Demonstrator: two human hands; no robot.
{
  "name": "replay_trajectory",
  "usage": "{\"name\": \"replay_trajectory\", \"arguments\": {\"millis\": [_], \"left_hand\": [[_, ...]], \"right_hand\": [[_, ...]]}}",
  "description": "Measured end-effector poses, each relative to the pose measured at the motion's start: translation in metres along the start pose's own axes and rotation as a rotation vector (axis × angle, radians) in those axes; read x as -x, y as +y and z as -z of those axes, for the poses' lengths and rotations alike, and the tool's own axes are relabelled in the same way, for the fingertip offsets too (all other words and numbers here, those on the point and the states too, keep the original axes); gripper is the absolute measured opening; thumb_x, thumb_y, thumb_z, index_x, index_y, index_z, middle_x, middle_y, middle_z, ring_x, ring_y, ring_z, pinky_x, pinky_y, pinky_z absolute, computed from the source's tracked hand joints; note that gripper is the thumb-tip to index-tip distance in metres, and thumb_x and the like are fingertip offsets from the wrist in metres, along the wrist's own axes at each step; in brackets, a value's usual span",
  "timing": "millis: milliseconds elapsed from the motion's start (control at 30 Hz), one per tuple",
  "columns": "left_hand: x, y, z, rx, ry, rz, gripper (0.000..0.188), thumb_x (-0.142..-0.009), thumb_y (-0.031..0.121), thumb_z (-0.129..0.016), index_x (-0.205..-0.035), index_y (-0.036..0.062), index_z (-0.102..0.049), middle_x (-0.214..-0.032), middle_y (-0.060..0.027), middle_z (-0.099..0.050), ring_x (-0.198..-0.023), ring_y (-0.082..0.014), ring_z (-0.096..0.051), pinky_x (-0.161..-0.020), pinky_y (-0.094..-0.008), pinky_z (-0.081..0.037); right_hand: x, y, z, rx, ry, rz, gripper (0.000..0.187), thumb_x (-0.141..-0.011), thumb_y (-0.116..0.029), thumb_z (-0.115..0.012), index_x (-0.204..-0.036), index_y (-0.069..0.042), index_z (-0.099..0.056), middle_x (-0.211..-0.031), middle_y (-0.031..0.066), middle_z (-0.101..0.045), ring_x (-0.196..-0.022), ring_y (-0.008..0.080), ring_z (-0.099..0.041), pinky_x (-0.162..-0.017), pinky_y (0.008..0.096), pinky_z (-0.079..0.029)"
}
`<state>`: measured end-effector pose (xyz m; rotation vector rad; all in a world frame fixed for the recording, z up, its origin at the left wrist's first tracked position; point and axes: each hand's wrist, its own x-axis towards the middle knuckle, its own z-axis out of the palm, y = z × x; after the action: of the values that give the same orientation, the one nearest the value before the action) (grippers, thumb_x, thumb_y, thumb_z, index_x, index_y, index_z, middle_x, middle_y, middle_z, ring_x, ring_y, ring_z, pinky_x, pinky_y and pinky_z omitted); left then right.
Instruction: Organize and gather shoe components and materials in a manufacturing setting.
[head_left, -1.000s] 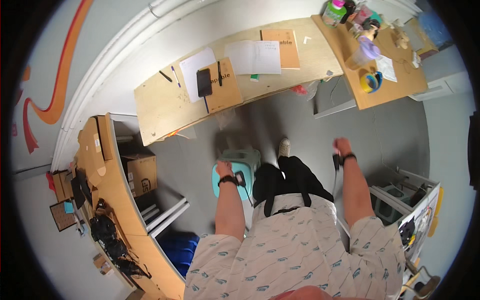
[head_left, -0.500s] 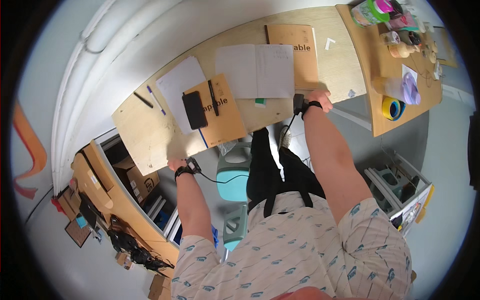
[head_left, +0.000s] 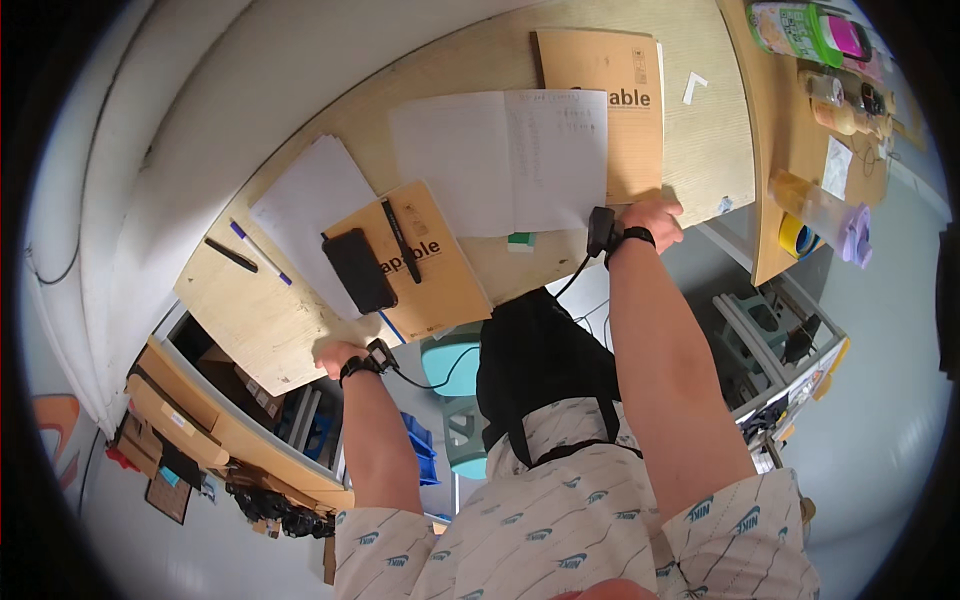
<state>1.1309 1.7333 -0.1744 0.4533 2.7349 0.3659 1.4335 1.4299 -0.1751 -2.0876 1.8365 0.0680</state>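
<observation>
My left hand (head_left: 340,357) is closed on the near edge of the pale wooden table (head_left: 540,268), toward its left end. At the right part of that same edge my right hand (head_left: 655,217) is closed too, its fingers partly hidden. Nearest my left hand lie a tan notebook (head_left: 440,285), a black phone (head_left: 360,270) and a black pen (head_left: 400,240) on it, with white papers (head_left: 310,200) partly beneath. An open notebook (head_left: 555,160) overlaps another tan notebook (head_left: 640,150) beside my right hand. A green and white eraser (head_left: 521,241) lies by the open pages.
A black pen (head_left: 231,254) and a white-and-blue pen (head_left: 262,254) lie at the table's left. To the right, a second desk (head_left: 775,235) bears bottles, a tape roll (head_left: 797,236) and a green-lidded jar (head_left: 800,32). Turquoise stools (head_left: 465,440) stand below the table.
My body has leaned toward the table, so the tabletop looks larger and nearer. Both hands stay at its near edge. The items on top keep their arrangement.
</observation>
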Motion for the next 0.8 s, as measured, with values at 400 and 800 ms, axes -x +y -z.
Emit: {"name": "replay_trajectory", "arguments": {"millis": [400, 800], "left_hand": [[-0.073, -0.001, -0.025, 0.03, -0.032, 0.0, 0.048, -0.086, 0.037, -0.031, -0.116, 0.0011, -0.043, -0.119, -0.0149, -0.049, -0.106, -0.0268, -0.05, -0.087, -0.0385, -0.043], [-0.008, 0.006, -0.008, 0.31, 0.064, 0.117, 0.048, -0.083, 0.042, -0.032, -0.109, 0.0042, -0.047, -0.111, -0.012, -0.054, -0.104, -0.0309, -0.05, -0.087, -0.045, -0.043]], "right_hand": [[-0.004, -0.002, -0.007, -0.018, 0.014, 0.001, 0.054, -0.084, -0.042, -0.024, -0.1, 0.007, -0.042, -0.1, 0.0246, -0.056, -0.091, 0.0367, -0.056, -0.079, 0.0436, -0.045], [-0.002, -0.006, -0.004, -0.018, 0.034, 0.004, 0.056, -0.084, -0.043, -0.026, -0.1, 0.007, -0.043, -0.098, 0.0242, -0.057, -0.09, 0.0367, -0.057, -0.077, 0.0438, -0.046]]}}
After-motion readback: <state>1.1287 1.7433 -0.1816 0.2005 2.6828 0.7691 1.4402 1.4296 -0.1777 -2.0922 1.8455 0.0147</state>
